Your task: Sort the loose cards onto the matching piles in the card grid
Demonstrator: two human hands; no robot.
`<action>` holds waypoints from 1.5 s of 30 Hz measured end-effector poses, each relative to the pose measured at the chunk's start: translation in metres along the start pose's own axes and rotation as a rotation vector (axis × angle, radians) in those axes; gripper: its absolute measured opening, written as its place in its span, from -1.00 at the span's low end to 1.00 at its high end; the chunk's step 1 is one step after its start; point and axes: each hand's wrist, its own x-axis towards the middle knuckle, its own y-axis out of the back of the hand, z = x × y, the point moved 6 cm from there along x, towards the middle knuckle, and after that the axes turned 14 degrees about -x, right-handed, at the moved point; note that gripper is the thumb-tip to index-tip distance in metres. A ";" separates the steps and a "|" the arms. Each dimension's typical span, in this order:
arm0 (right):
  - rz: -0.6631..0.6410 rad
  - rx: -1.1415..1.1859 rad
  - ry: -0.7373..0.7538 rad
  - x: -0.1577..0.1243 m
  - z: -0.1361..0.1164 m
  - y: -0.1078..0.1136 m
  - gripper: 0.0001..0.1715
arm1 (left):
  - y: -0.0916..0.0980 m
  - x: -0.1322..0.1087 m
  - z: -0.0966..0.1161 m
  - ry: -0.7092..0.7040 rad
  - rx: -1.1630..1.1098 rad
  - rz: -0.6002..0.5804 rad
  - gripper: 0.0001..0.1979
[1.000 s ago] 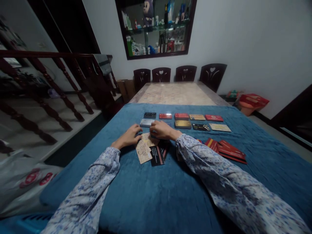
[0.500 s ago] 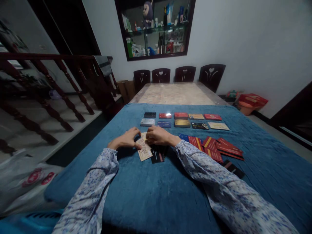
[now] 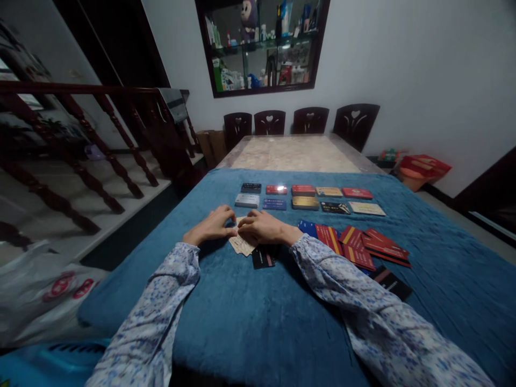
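Beige printed rectangular cards (image 3: 242, 247) lie on blue plush cloth (image 3: 258, 317), partly hidden: left hand (image 3: 212, 224) curved at their left edge, right hand (image 3: 266, 227) bent over them; whether either pinches, cannot tell. Black striped card (image 3: 263, 260) touching, nearer. Two rows of coloured cards (image 3: 305, 202) beyond; loose red cards (image 3: 358, 257) right. Cloth covers near end of pale marbled table (image 3: 294, 155); four dark wooden chairs (image 3: 271, 126) behind.

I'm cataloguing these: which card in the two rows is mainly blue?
The blue card, between the silver card and gold card; it alone is mainly blue.
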 end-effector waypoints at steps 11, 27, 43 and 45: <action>-0.040 -0.131 -0.129 -0.004 0.016 -0.002 -0.58 | -0.016 -0.004 0.033 -0.057 0.135 0.027 -0.63; -0.032 -0.023 -0.050 -0.004 0.014 -0.006 -0.72 | -0.033 -0.014 0.040 0.085 0.229 -0.006 -0.45; 0.017 0.022 0.006 -0.004 0.026 -0.009 -0.84 | -0.021 -0.030 0.037 0.078 0.217 -0.052 -0.73; 0.017 0.025 0.021 -0.004 0.026 -0.009 -0.85 | -0.020 -0.030 0.037 0.072 0.222 -0.047 -0.73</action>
